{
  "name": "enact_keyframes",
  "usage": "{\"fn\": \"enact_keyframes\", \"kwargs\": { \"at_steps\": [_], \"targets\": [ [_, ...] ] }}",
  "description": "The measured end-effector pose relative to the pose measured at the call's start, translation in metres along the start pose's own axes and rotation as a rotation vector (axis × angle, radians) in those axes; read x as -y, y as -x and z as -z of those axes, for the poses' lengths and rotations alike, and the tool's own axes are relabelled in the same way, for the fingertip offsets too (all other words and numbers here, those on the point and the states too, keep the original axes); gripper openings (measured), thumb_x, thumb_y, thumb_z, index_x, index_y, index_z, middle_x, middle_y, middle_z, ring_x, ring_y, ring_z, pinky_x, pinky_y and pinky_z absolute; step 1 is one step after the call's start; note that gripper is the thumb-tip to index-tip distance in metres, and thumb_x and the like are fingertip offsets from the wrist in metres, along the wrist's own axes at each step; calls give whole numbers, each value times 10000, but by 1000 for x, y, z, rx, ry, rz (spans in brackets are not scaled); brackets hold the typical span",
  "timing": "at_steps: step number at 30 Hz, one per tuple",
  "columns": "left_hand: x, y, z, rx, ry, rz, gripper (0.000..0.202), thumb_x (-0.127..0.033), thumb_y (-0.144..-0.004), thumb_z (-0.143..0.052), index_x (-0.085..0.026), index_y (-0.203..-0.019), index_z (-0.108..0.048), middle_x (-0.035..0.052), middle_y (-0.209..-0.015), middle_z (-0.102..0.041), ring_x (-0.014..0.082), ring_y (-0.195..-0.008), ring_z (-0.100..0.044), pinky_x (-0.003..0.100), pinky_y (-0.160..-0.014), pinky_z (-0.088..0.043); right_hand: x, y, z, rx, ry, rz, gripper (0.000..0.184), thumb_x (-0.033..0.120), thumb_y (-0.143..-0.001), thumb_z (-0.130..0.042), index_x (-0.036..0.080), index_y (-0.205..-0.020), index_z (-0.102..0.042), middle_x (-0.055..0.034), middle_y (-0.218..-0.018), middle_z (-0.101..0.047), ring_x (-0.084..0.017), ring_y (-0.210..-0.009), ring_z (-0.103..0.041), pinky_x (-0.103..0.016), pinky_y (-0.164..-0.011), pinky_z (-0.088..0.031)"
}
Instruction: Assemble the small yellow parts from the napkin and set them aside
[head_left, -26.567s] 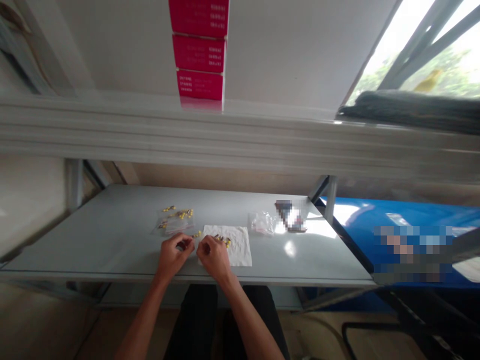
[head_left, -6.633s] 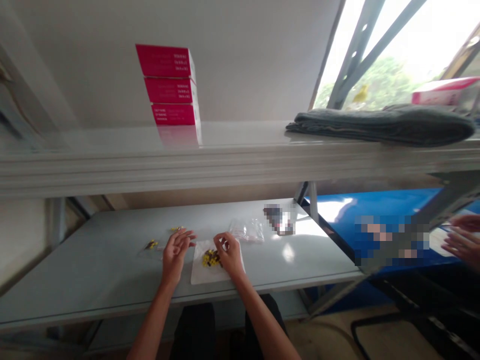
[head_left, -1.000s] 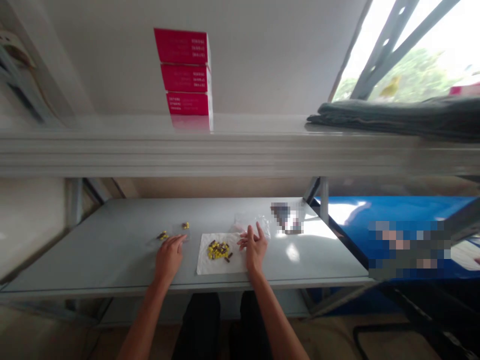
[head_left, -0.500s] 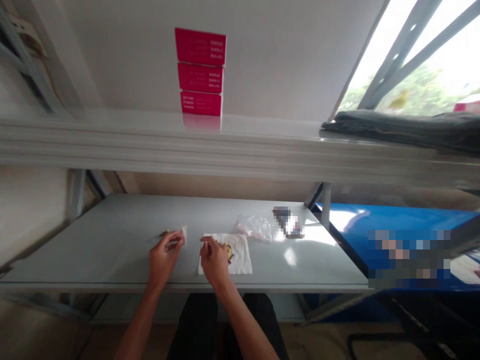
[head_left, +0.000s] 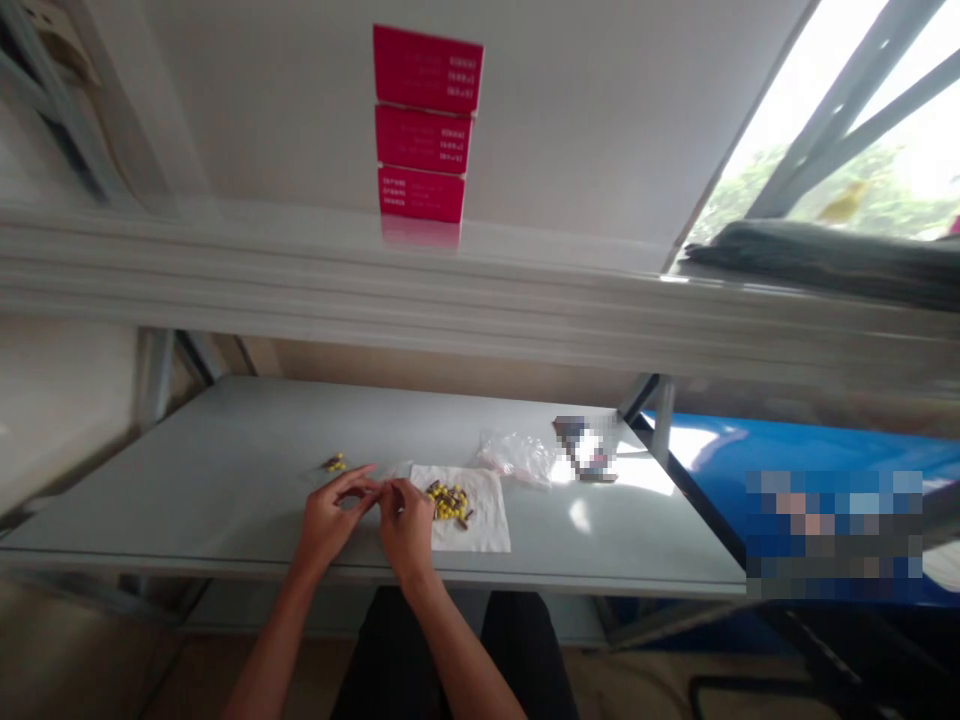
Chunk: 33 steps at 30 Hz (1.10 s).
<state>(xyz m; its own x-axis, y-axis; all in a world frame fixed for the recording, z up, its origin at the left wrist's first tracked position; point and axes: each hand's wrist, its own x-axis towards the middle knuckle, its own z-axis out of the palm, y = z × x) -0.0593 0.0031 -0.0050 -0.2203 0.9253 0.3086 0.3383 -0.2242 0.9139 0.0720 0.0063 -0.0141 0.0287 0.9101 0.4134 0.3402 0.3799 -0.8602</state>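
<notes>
My left hand [head_left: 330, 518] pinches a small clear plastic bag [head_left: 397, 468], which shows faintly beyond the fingertips. Against it, the closed fingers of my right hand [head_left: 407, 525] meet the left fingertips at the bag's near side; what they hold is hidden. Just right of that hand, a heap of small yellow and dark brown capsule-like pieces [head_left: 451, 502] lies on a white cloth or paper sheet [head_left: 491, 515]. A smaller cluster of yellow and brown pieces [head_left: 335, 462], seemingly in clear plastic, rests beyond my left hand.
A crumpled clear plastic bag [head_left: 517, 455] lies behind the white sheet, beside a blurred-out item [head_left: 589, 450]. Over the grey table [head_left: 210, 480] runs a shelf [head_left: 300, 290] carrying stacked red boxes [head_left: 424, 140] and dark folded cloth [head_left: 810, 262]. A blue surface [head_left: 720, 440] adjoins on the right.
My right hand has moved left from the white sheet to meet my left hand, uncovering more of the heap. The view has shifted slightly.
</notes>
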Motion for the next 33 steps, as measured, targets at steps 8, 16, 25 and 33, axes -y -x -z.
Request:
{"fn": "enact_keyframes", "kwargs": {
  "at_steps": [8,16,25,33],
  "targets": [
    [4,3,1,-3,32,44,322,-465,-765,-754,-204,-951,-784,73,-944,-787,250,-836,-741,363,-803,-608,0,0,3,19,-97,-46,275,327,-954,-539,193,-755,-674,-13,-644,-660,-139,-558,-574,-227,-565,-392],
    [-5,1,3,234,60,56,274,-486,-750,-739,-221,-770,-801,62,-829,-789,264,-771,-720,364,-738,-598,0,0,5,-18,-54,17,403,373,-1024,-437,200,-675,-542,11,-631,-552,-133,-597,-482,-246,-584,-313],
    [-1,4,3,196,-82,-29,265,-401,-798,-647,-185,-653,-699,23,-656,-694,184,-635,-640,252,-608,-509,-3,4,1,37,201,92,280,161,-977,-459,201,-717,-556,2,-693,-572,-132,-625,-520,-242,-585,-299],
    [2,6,-2,-173,-214,-45,240,-395,-828,-632,-174,-757,-696,3,-670,-703,160,-615,-658,232,-611,-506,2,7,-2,-46,214,19,186,74,-826,-555,212,-710,-508,18,-715,-559,-137,-628,-548,-232,-606,-374]
  ]
}}
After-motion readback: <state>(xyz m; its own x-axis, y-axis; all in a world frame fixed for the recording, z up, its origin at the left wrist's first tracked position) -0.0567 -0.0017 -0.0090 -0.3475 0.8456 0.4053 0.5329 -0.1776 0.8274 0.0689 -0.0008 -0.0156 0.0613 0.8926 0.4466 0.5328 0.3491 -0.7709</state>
